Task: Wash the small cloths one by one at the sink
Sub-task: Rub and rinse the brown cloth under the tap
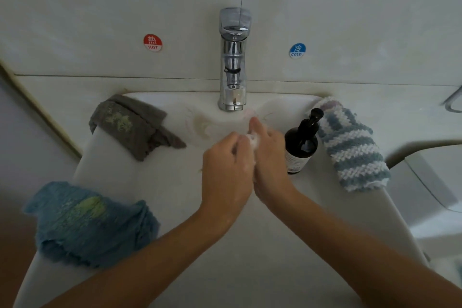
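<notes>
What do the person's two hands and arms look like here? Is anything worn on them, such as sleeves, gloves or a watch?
Both forearms are bare, with no sleeves in view. The left hand and the right hand wear no gloves, and no watch, ring or bracelet shows. White soap foam sits on the fingers where the hands meet.

The faucet [233, 62] stands at the back rim of the sink [175, 182]. Left of the faucet a cloth [135, 126] drapes over the sink's rim; farther left and nearer, a second cloth [90, 225] lies on the rim. Right of the faucet stands a pump bottle [301, 144], with a knitted cloth [352, 145] just beyond it. Both hands [246, 157] meet below the faucet.
</notes>
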`<state>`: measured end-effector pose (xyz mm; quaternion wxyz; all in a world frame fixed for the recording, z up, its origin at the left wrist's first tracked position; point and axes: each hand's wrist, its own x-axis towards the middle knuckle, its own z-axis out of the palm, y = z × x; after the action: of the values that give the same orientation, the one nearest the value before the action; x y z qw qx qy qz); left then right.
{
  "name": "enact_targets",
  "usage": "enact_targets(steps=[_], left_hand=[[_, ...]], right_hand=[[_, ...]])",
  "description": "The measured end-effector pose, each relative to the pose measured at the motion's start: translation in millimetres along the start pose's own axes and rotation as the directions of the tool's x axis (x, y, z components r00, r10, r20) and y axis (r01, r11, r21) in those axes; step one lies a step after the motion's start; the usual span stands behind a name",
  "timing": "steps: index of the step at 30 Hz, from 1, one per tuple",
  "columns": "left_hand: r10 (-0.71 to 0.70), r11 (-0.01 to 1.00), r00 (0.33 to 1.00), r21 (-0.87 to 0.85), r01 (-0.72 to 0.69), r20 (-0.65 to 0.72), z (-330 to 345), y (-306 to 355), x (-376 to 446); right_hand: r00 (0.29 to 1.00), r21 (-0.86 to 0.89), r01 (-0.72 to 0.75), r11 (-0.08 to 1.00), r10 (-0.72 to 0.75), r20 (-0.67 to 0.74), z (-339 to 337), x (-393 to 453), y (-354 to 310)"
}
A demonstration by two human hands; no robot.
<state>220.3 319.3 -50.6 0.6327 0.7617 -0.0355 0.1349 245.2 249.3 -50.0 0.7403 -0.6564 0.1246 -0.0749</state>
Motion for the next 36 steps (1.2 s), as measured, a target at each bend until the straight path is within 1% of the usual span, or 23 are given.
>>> enact_targets(steps=[4, 6, 8, 10, 12, 14, 16, 17, 19, 20, 21, 23, 25, 27, 29, 30, 31, 32, 34, 36], left_hand=[[-0.116, 0.991, 0.99, -0.073, 0.11, -0.076, -3.1, -6.2, 31.6], [-0.079, 0.996, 0.994, -0.057, 0.075, -0.072, -3.3, -4.1, 23.5], [-0.028, 0.998, 0.999, -0.048, 0.027, -0.03, 0.3, 2.0, 2.7], [-0.021, 0.997, 0.999, -0.075, 0.019, -0.024, 3.5, 5.1, -4.9], [-0.072, 0.995, 0.993, -0.076, 0.065, -0.096, 4.0, -0.5, 10.6], [-0.124, 0.988, 0.981, -0.113, 0.108, -0.15, 1.2, -8.4, 25.3], [-0.106, 0.991, 0.981, -0.104, 0.09, -0.161, 1.6, -13.4, 18.1], [-0.068, 0.995, 0.987, -0.077, 0.057, -0.144, 3.5, -12.6, 6.6], [-0.004, 0.999, 0.998, -0.047, 0.001, -0.065, 10.6, -5.1, -17.7], [0.003, 0.998, 0.999, -0.056, -0.005, -0.049, 13.5, -1.9, -21.7], [-0.018, 0.998, 0.998, -0.068, 0.014, -0.067, 15.6, -1.3, -17.3], [-0.078, 0.995, 0.985, -0.072, 0.067, -0.154, 14.0, -6.0, 8.3], [-0.108, 0.991, 0.976, -0.103, 0.09, -0.19, 4.4, -10.8, 28.8], [-0.081, 0.994, 0.98, -0.086, 0.066, -0.184, 0.0, -11.3, 21.6], [-0.021, 0.999, 0.995, -0.05, 0.016, -0.102, 3.2, -4.3, -3.4], [0.002, 0.999, 0.998, -0.05, -0.005, -0.06, 6.4, 1.8, -13.6], [0.007, 0.999, 0.999, -0.05, -0.009, -0.048, 8.7, 3.5, -15.5], [-0.01, 0.999, 0.998, -0.044, 0.007, -0.064, 10.0, 2.6, -10.1], [-0.065, 0.997, 0.989, -0.049, 0.059, -0.13, 7.4, -4.7, 15.3], [-0.072, 0.996, 0.985, -0.06, 0.064, -0.156, 0.9, -12.0, 27.9]], right_hand=[[0.992, -0.056, 0.123, 0.991, -0.122, 0.025, 4.0, -21.5, 3.9], [0.994, -0.045, 0.104, 0.994, -0.102, 0.039, 3.1, -17.4, 3.1], [0.998, -0.004, 0.061, 0.998, -0.061, 0.006, 1.2, -6.5, 0.4], [0.996, -0.01, 0.088, 0.996, -0.088, -0.028, -1.5, -1.9, 0.3], [0.985, -0.084, 0.17, 0.982, -0.171, -0.002, -0.5, -13.7, -0.5], [0.976, -0.123, 0.216, 0.969, -0.21, 0.063, 1.6, -25.8, 0.5], [0.984, -0.111, 0.168, 0.98, -0.16, 0.084, 2.7, -21.1, 1.5], [0.992, -0.096, 0.117, 0.988, -0.112, 0.06, 2.6, -12.8, 1.2], [1.0, -0.053, 0.018, 0.998, -0.017, 0.009, -0.3, 4.4, -1.3], [1.0, -0.042, 0.001, 0.999, -0.001, 0.002, -2.5, 8.0, -1.9], [1.0, -0.042, 0.012, 0.999, -0.012, -0.003, -3.3, 6.2, -1.5], [0.999, -0.045, 0.054, 0.998, -0.054, -0.006, -1.5, -9.6, -1.5], [0.994, -0.056, 0.103, 0.993, -0.102, 0.032, 4.2, -26.2, 0.5], [0.995, -0.065, 0.084, 0.994, -0.081, 0.049, 7.2, -23.0, 0.6], [1.0, -0.058, 0.021, 0.998, -0.02, 0.017, 4.0, -6.5, -3.1], [1.0, -0.071, 0.012, 0.997, -0.011, 0.01, 0.9, -0.9, -4.6], [1.0, -0.09, 0.017, 0.996, -0.017, 0.004, -1.7, -0.3, -2.9], [1.0, -0.1, 0.03, 0.994, -0.03, 0.001, -2.7, -4.6, -0.4], [0.998, -0.063, 0.067, 0.996, -0.066, 0.025, -0.6, -18.1, 3.8], [0.992, -0.042, 0.107, 0.993, -0.103, 0.075, 3.0, -24.6, 3.9]])
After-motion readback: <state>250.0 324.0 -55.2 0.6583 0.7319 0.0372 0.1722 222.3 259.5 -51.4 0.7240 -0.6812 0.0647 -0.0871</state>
